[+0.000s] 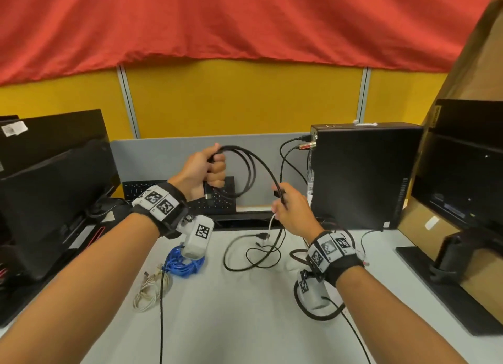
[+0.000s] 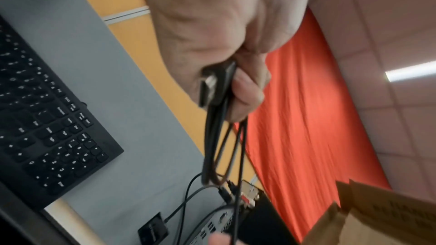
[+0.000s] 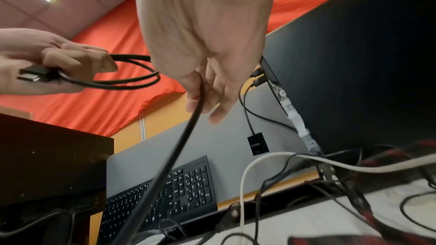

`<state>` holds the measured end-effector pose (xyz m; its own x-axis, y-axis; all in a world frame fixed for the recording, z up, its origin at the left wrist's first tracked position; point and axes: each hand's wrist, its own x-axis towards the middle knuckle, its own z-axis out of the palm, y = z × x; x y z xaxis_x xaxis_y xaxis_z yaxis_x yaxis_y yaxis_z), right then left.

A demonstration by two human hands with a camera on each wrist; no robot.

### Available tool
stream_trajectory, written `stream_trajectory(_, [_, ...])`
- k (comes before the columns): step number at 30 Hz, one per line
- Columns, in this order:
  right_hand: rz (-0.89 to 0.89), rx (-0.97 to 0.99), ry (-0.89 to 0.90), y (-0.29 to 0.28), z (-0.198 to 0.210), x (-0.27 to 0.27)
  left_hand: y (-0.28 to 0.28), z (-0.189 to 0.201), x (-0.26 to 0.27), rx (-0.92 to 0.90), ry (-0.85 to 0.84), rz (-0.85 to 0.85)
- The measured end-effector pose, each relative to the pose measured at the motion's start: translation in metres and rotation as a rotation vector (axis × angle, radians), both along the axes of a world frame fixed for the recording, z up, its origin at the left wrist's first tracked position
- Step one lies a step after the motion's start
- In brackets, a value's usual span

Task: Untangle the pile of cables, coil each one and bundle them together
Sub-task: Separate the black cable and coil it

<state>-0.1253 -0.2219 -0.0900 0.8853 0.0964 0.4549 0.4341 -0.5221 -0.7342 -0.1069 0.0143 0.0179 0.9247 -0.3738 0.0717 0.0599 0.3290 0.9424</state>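
The left hand (image 1: 202, 170) is clenching the loops of a black cable (image 1: 246, 170), raised above the worktop (image 1: 245, 309) with the coil hanging down from the fist. The right hand (image 1: 292, 211), just right of the coil and lower, is pinching the free run, which is trailing down to the worktop; I judge this hand is feeding the next loop leftward. No container is showing.

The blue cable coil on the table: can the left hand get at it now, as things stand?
Probably not at once. The blue cable coil lies uncovered just below the left hand, but that hand grips the black cable loops; it would need to hand those over first.
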Motion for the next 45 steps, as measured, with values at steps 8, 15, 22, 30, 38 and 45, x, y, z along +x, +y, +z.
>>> stream_trajectory(8, [-0.213,0.286,0.102,0.008,-0.026,-0.003,0.021,0.012,0.014,-0.34,-0.109,0.433])
stream_trajectory(15, [-0.212,-0.081,0.196,0.026,-0.024,-0.006,0.021,-0.003,0.019,0.026,-0.31,0.468])
stream_trajectory(22, [-0.004,0.678,0.595,0.017,-0.004,-0.006,0.028,-0.019,0.005,0.493,-0.486,0.238])
stream_trajectory(30, [0.265,1.081,0.887,0.014,0.014,-0.021,0.031,-0.034,-0.003,0.753,-0.684,0.186])
stream_trajectory(38, [0.584,1.128,1.136,0.027,0.026,-0.034,-0.001,-0.053,-0.008,1.104,-1.118,0.07])
stream_trajectory(45, [0.757,0.994,0.881,0.037,0.024,-0.04,-0.019,-0.074,-0.01,0.872,-0.91,0.178])
